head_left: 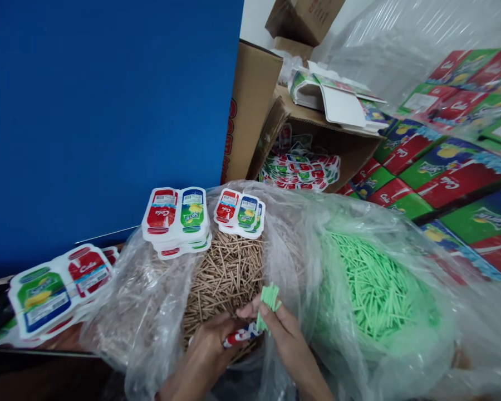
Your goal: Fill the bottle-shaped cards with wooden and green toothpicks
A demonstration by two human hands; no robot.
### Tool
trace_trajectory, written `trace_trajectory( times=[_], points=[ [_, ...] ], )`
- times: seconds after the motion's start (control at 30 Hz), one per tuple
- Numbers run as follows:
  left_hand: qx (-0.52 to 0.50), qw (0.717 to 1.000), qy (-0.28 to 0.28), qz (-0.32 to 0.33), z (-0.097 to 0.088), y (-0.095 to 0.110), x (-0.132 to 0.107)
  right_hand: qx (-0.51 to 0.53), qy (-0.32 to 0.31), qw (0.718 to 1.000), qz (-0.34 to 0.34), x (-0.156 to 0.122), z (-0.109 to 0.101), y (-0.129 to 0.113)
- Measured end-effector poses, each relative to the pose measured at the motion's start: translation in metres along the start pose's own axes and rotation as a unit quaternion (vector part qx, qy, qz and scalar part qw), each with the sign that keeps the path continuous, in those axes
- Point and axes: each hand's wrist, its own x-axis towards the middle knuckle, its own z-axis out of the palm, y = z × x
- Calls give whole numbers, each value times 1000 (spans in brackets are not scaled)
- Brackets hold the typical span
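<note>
My left hand (211, 342) is closed around a small red, white and blue printed packet (239, 336), mostly hidden by the fingers. Close beside it, my right hand (287, 334) pinches a bundle of short, thin green sticks (269, 297) at the packet's end. Whether the sticks reach inside the packet I cannot tell. Beneath both hands lies a clear plastic bag full of brown sticks (223, 273). To the right, another clear bag holds loose green sticks (376, 284).
Flat Cola and Sprite packets lie in a large stack (176, 214), a small stack (239, 211) and a left stack (60, 289). A cardboard box (354, 147) holds more packets. Printed cartons (451, 172) are piled at right. A blue panel (108, 111) rises at left.
</note>
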Motion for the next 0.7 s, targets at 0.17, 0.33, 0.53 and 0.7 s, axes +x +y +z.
trace_trajectory(
  times=[0.17,0.33,0.53,0.7],
  points=[
    [56,998,33,5,5,-2,-1,-21,88,996,-15,-3,-2,-4],
    [93,993,72,15,4,-3,-1,16,122,992,-23,-10,-7,2],
    [55,995,67,47,7,-3,-2,-35,69,996,-44,-13,-2,13],
    [54,995,67,60,8,-4,-5,-74,85,992,-54,-10,-5,16]
  ],
)
